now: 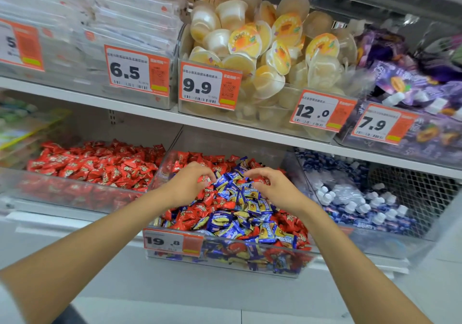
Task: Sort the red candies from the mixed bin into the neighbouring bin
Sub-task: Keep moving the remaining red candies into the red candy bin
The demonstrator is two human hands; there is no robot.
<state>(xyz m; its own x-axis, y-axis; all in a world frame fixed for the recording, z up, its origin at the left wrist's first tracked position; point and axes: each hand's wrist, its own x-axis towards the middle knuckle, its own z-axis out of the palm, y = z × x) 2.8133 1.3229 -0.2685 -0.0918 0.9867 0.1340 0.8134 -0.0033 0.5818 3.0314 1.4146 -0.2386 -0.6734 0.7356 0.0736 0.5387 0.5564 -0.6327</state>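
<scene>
A clear mixed bin point(225, 261) on the lower shelf holds red candies point(190, 213) and blue candies point(237, 223) heaped together. To its left stands a clear bin point(75, 193) filled only with red candies point(100, 166). Both hands are inside the mixed bin, over its middle. My left hand point(188, 182) has its fingers curled round a red candy point(205, 179). A second red candy point(261, 180) sits in the curled fingers of my right hand point(272, 186).
A bin of blue-and-white packets point(362, 203) stands right of the mixed bin. The shelf above carries jelly cups point(262, 48), purple pouches point(412, 86) and clear packs point(112, 23) with orange price tags point(210, 86). An orange price tag point(172, 242) hangs on the mixed bin's front.
</scene>
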